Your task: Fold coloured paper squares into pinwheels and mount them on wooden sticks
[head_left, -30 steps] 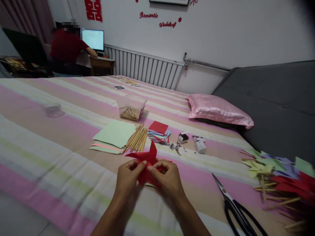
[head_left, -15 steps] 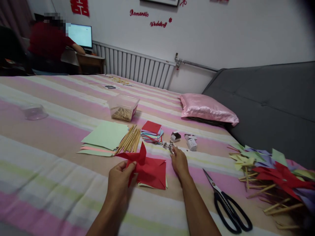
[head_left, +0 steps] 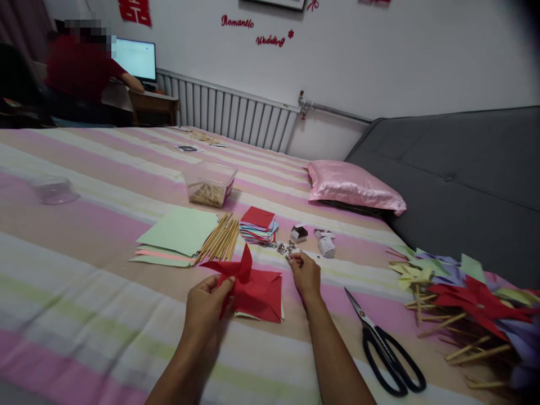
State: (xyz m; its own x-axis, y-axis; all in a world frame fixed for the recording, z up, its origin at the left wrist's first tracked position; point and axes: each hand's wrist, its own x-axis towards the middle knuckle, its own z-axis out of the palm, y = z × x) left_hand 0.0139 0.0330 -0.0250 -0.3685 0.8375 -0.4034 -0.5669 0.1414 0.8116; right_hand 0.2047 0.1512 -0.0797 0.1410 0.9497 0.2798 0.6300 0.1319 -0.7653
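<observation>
My left hand (head_left: pixel 205 306) is closed on a folded red paper pinwheel (head_left: pixel 247 281), pinching its centre and holding it just above the striped bedspread (head_left: pixel 93 292). The pinwheel partly covers a red paper square lying under it. My right hand (head_left: pixel 304 274) reaches forward to a small heap of silver pins (head_left: pixel 285 248), with its fingertips pinched at the heap's near edge. Whether a pin is between the fingers is too small to tell.
Ahead lie green and pink paper sheets (head_left: pixel 179 233), wooden sticks (head_left: pixel 219 239), a stack of coloured squares (head_left: pixel 258 225), a clear box of sticks (head_left: pixel 210 184) and small white boxes (head_left: pixel 324 243). Black scissors (head_left: pixel 382 343) and finished pinwheels (head_left: pixel 468 304) lie right. A person sits far left at a monitor.
My right hand let go of the pinwheel and moved forward-right to the pins. My left hand keeps the pinwheel. The view shifted right.
</observation>
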